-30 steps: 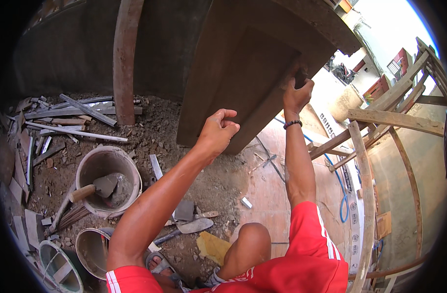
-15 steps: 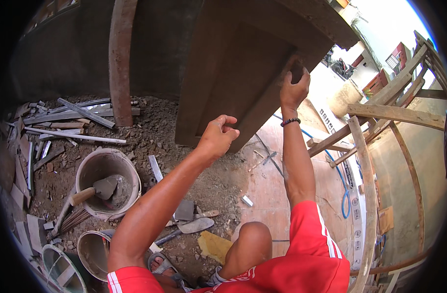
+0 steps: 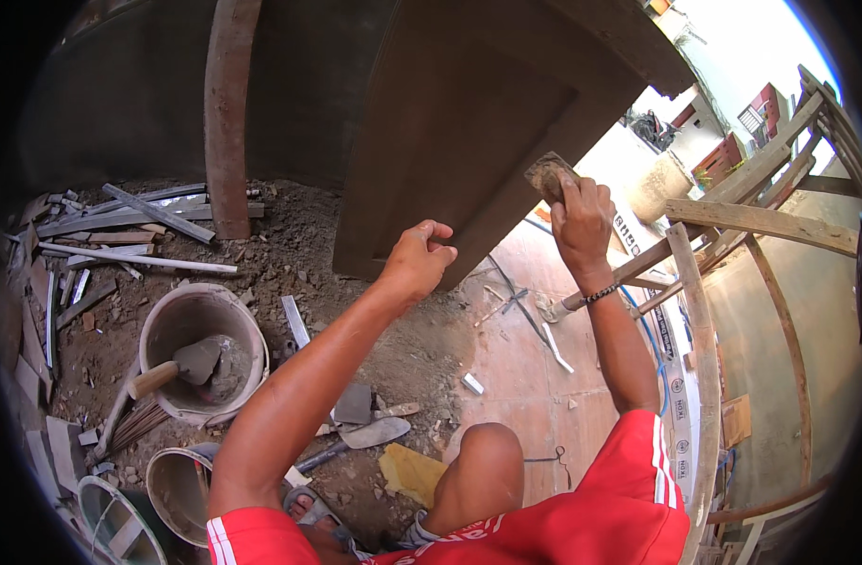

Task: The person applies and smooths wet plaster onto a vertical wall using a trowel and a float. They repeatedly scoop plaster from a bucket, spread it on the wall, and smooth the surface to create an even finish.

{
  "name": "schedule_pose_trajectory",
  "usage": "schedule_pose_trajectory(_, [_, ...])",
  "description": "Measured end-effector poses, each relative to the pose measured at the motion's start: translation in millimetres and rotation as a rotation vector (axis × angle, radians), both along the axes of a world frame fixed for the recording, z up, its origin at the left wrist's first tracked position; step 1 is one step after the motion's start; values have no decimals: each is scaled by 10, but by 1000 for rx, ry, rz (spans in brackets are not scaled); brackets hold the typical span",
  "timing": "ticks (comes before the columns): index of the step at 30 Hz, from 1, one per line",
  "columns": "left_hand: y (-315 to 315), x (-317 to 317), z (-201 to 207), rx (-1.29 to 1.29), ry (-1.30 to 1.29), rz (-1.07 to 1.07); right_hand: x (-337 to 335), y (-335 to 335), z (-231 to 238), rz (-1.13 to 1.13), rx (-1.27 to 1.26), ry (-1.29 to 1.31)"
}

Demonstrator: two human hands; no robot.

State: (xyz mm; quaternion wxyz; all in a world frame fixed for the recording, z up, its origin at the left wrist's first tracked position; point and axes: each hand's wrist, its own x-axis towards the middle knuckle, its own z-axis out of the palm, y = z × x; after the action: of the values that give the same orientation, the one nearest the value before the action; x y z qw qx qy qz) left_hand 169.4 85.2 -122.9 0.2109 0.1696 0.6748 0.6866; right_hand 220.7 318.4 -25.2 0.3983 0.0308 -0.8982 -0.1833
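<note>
My right hand (image 3: 583, 226) grips a small flat pad smeared with grey-brown mortar (image 3: 550, 175); whether it is sponge or foam I cannot tell. It is held just off the right edge of a dark plastered pillar (image 3: 450, 141) with a recessed panel in its face. My left hand (image 3: 418, 261) hovers by the pillar's lower part, its fingers loosely curved and thumb apart, with nothing in them. Below it to the left, a mortar bucket (image 3: 153, 325) has a wooden-handled trowel (image 3: 181, 369) resting inside.
Another trowel (image 3: 374, 433) and a yellow sheet (image 3: 412, 476) lie on the ground by my knee. Smaller buckets (image 3: 162, 499) stand at lower left. Metal and wood offcuts (image 3: 139, 221) pile up by a wooden post (image 3: 229, 122). Timber scaffolding (image 3: 761, 226) rises at the right.
My right hand has moved away from the pillar's panel, down and to the right, and turned, bringing the pad into view. My left hand has barely moved.
</note>
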Motion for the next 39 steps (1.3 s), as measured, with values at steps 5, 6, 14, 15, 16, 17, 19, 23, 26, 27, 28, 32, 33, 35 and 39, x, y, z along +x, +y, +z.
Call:
schedule_pose_trajectory(5, [157,-5,-103,26,15,-48,16,-93,187,154,-170,-184])
schedule_pose_trajectory(6, [200,-5,-103,39,28,-60,87,-124,178,240,-377,-220])
schedule_pose_trajectory(14, [282,137,283,581,-145,-438,664,-396,-779,1042,-2407,-401])
schedule_pose_trajectory(15, [229,155,340,601,-178,-521,679,-433,-852,1124,-2529,-419])
schedule_pose_trajectory(16, [248,182,350,590,-174,-514,714,-426,-900,1156,-2519,-398])
schedule_pose_trajectory(17, [268,202,362,579,-169,-505,733,-416,-938,1186,-2509,-378])
schedule_pose_trajectory(19, [321,221,353,576,-161,-482,757,-416,-1038,1205,-2578,-333])
schedule_pose_trajectory(23, [442,167,301,603,-134,-438,692,-409,-1302,1016,-2745,-245])
schedule_pose_trajectory(26, [529,59,537,595,-73,-323,877,-204,-1761,702,-2574,-320])
schedule_pose_trajectory(27, [585,-43,645,587,-49,-275,1041,-134,-1956,590,-2484,-355])
schedule_pose_trajectory(28, [620,-176,727,562,-18,-224,1200,-121,-2090,505,-2504,-382])
schedule_pose_trajectory(32, [897,-632,999,462,145,-98,1801,-5,-2741,210,-2589,-400])
schedule_pose_trajectory(33, [988,-727,1028,469,200,-68,1923,29,-2890,155,-2623,-374])
schedule_pose_trajectory(35, [1135,-825,1066,471,271,-6,2137,62,-3124,69,-2646,-315])
schedule_pose_trajectory(39, [1319,-893,1120,387,371,85,2311,60,-3268,5,-2689,-307])
